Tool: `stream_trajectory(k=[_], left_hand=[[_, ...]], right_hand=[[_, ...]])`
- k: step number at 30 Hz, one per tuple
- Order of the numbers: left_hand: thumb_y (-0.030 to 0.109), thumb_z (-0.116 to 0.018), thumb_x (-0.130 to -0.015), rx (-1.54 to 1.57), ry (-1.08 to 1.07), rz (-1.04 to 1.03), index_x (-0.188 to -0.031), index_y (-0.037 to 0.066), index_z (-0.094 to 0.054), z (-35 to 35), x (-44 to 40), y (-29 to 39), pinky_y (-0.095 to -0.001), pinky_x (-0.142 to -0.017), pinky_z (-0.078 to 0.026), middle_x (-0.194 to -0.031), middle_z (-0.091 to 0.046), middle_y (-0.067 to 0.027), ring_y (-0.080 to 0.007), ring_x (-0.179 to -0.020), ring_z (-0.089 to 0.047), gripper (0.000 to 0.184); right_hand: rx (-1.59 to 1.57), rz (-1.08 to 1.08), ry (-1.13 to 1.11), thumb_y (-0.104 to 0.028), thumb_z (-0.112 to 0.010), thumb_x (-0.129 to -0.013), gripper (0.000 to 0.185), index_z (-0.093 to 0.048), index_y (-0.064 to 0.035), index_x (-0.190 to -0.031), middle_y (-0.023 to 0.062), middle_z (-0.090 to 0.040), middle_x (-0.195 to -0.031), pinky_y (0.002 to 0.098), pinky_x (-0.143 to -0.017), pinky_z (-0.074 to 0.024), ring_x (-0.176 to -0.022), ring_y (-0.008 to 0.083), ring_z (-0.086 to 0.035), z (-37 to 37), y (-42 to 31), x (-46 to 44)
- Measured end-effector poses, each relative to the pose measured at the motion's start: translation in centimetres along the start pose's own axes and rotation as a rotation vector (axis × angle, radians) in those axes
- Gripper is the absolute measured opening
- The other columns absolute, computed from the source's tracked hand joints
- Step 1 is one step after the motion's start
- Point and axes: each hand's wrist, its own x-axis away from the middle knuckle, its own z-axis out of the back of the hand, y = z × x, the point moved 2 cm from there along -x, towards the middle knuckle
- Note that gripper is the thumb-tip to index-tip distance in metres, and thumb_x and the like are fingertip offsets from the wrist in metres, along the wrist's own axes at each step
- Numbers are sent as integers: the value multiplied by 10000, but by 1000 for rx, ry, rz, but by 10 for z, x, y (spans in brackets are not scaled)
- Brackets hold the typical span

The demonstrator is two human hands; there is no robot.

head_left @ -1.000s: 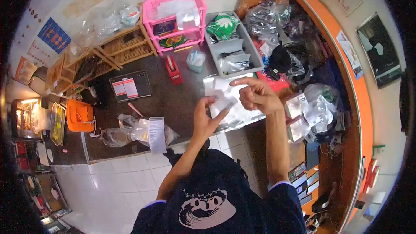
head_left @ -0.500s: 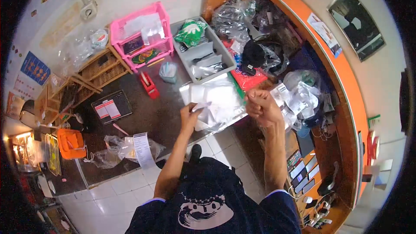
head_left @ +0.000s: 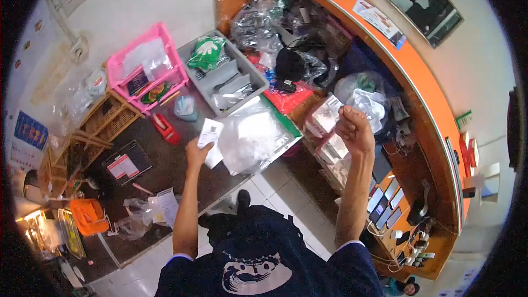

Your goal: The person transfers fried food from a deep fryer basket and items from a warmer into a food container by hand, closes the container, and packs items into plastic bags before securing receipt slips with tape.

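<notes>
A white paper slip (head_left: 210, 138) with dark print is pinched in my left hand (head_left: 198, 153), just above the left edge of the plastic-covered stack (head_left: 250, 137). That stack of clear bags and white sheets lies at the counter's edge. My right hand (head_left: 355, 130) is closed and raised to the right, with thumb and fingers pressed together. Whatever may be inside those fingers is hidden. Behind its fingertips is a white printed packet (head_left: 330, 107) on the side shelf; I cannot tell whether they touch.
A grey tray (head_left: 258, 83) with packets and a pink basket (head_left: 113, 80) stand at the back. Near them are a red tape dispenser (head_left: 166, 128) and a wooden rack (head_left: 115, 115). Several phones (head_left: 379, 209) lie right; an orange container (head_left: 88, 217) sits left.
The view has swung right, so the counter appears further left. My hands have moved apart, the left one leftward with the slip, whose printed face now shows. The right remains closed.
</notes>
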Motion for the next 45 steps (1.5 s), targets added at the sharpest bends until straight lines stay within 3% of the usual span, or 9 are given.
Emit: stream_trajectory(k=[5, 9, 15, 16, 19, 24, 29, 41, 45], left_hand=[[323, -906, -543, -494, 10, 25, -1391, 18, -400, 10, 0, 106, -440, -1030, -396, -1379, -464, -226, -365, -1271, -457, 1033], [379, -722, -820, 450, -215, -245, -1442, 5, -349, -17, 8, 227, -410, -1129, -260, -1500, -367, -143, -279, -1364, -367, 816], [510, -514, -942, 1252, -1242, -27, -1188, 6, -600, -62, 34, 279, -345, -836, -476, -965, -666, -114, -219, -923, -634, 567], [437, -548, -955, 1097, -1184, -64, -1097, -8, -637, -46, 39, 284, -312, -655, -481, -798, -660, -97, -185, -707, -628, 475], [338, -595, -952, 844, -1076, -38, -1020, -20, -658, -21, 51, 268, -255, -590, -457, -754, -651, -72, -136, -664, -607, 370], [88, -666, -896, 732, -875, 52, -1003, -18, -681, 22, 64, 253, -232, -618, -493, -804, -662, -44, -88, -694, -589, 151], [101, -707, -852, 325, -725, 56, -950, 1, -704, 74, 84, 196, -252, -649, -506, -825, -704, -40, -79, -760, -618, 140], [125, -696, -840, -48, -204, 347, -937, 48, -714, 200, 216, 34, -288, -638, -508, -819, -709, -81, -159, -687, -658, 125], [-8, -614, -651, -318, -21, 275, -804, 39, -677, 233, 163, 1, -353, -596, -490, -710, -662, -123, -263, -631, -650, 171]], right_hand=[[79, -16, -15, -203, -607, -936, 198, -631, -9, -905, -83, -390, -523, 205, -412, -238, -421, 31, -310, 1, -3, -2], [79, -128, -165, -182, -614, -926, 192, -657, 3, -904, -73, -403, -524, 209, -407, -227, -434, 32, -340, -30, 5, -1], [102, -190, -344, -199, -625, -933, 216, -666, 9, -896, -67, -410, -522, 197, -411, -235, -441, 19, -348, -74, 14, 11], [95, -178, -345, -194, -627, -929, 214, -665, 15, -905, -62, -406, -522, 202, -414, -235, -442, 26, -347, -73, 11, 15], [109, -166, -336, -185, -623, -929, 217, -662, 28, -915, -59, -402, -523, 211, -417, -232, -449, 35, -346, -60, 8, 25], [166, -148, -372, -223, -656, -909, 271, -663, 47, -890, -16, -452, -550, 232, -449, -286, -480, 73, -397, -39, 38, 41], [433, 125, -321, -130, -720, -812, 153, -674, 9, -768, 86, -616, -750, 287, -571, -398, -635, 147, -525, -39, 90, 51], [383, -472, -259, -118, -765, -808, 110, -741, -16, -840, 52, -679, -716, 210, -498, -425, -604, 74, -589, -139, 357, 97], [412, -454, -226, -133, -769, -811, 114, -742, -25, -837, 37, -661, -686, 207, -487, -404, -578, 61, -563, -193, 399, 64]])
